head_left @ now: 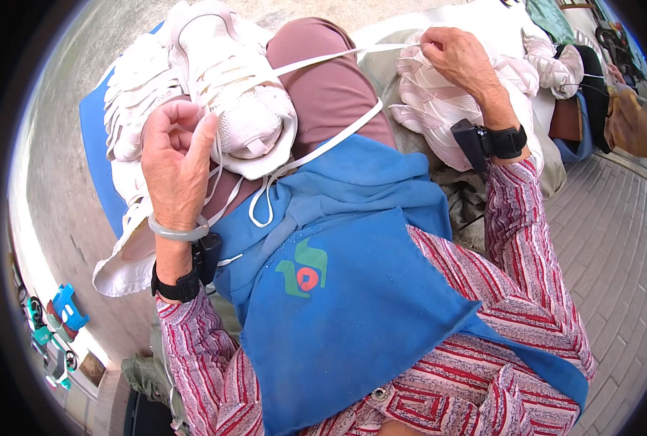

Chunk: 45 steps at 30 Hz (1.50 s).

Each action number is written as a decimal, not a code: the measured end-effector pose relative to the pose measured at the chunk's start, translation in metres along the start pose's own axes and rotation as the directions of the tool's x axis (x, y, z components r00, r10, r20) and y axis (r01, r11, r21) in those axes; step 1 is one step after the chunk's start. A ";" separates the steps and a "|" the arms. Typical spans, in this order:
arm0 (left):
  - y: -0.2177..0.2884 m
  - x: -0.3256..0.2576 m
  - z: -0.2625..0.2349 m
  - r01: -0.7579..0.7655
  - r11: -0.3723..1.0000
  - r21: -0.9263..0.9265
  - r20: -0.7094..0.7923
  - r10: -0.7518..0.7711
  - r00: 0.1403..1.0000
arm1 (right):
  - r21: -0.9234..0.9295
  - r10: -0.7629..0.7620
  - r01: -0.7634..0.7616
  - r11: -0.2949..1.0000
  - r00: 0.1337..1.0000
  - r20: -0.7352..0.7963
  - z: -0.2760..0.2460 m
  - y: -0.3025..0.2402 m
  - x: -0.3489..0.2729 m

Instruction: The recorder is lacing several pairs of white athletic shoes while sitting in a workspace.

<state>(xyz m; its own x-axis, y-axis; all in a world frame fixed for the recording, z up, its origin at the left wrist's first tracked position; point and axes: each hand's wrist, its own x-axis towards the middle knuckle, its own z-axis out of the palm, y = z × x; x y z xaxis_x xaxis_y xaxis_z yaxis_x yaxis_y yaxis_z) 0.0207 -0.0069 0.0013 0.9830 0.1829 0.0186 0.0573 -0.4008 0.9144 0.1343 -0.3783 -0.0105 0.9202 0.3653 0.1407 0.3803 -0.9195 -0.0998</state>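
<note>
my right hand point(460, 64) is pinching the white lace point(383, 49) out tight, left hand point(178, 160) half curled beside the white shoe point(251, 116) on my lap point(318, 102), can't tell if it's gripping anything, reckon yanking too hard could drag that shoe askew

White lace point(316, 62), blue apron point(360, 312), red-striped shirt point(516, 291)

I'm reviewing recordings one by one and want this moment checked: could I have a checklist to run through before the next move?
1. Right hand pinching the white lace: ok.
2. That lace free of knots where it shows between shoe and right hand: ok.
3. Shoe lying between the two hands: ok.
4. Left hand with a firm grip on a lace: cannot tell.
5. Second strand off the blue apron: not ok.
</note>
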 end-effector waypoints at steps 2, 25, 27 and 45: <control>0.007 -0.013 -0.010 0.072 0.993 0.095 0.054 -0.077 0.996 | 0.041 0.012 -0.016 0.999 0.995 0.096 0.004 -0.007 0.001; 0.022 -0.017 -0.073 -0.301 0.724 0.620 0.124 0.288 0.949 | 0.292 -0.351 0.412 0.863 0.905 -0.242 0.008 -0.128 0.018; 0.005 -0.020 -0.084 -0.209 0.780 0.589 0.115 0.175 0.978 | 0.355 -0.283 0.390 0.849 0.905 -0.317 0.006 -0.126 0.018; -0.090 -0.063 -0.301 -0.154 0.191 -0.970 -0.198 -0.241 0.950 | 0.770 -0.340 0.170 0.615 0.938 0.064 -0.011 -0.138 0.014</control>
<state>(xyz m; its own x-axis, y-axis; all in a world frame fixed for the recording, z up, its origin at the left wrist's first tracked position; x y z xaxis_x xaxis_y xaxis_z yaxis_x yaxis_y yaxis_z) -0.0986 0.2880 0.0398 0.8856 0.4480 -0.1223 -0.3095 0.7657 0.5638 0.0937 -0.2481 0.0157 0.7400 0.6648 0.1026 0.4618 -0.3913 -0.7960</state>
